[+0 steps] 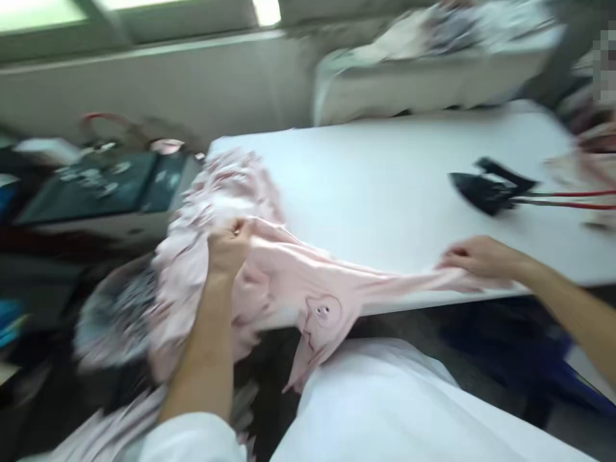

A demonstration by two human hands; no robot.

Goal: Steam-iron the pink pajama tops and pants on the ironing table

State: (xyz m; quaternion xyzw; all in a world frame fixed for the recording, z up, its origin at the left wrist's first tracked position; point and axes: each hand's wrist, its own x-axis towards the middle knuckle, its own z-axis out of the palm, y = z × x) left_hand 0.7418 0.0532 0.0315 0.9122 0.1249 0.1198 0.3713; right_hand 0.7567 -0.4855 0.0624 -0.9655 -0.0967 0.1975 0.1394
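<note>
A pink garment [332,289] with a round face print is stretched sideways over the near edge of the white table. My left hand [230,247] is closed in a fist on its left part, beside a heap of pink garments [178,269]. Farther right, my right hand [474,258] grips the narrow right end of the same garment. The printed part hangs below the table edge, near my white clothing.
A black iron [488,186] with red cords lies on the white table [366,186] at the right. Cloth covers a bench [433,77] behind. A bagged bundle [118,314] and a dark glass-topped box [110,183] are at the left. A person is partly visible at the far right edge.
</note>
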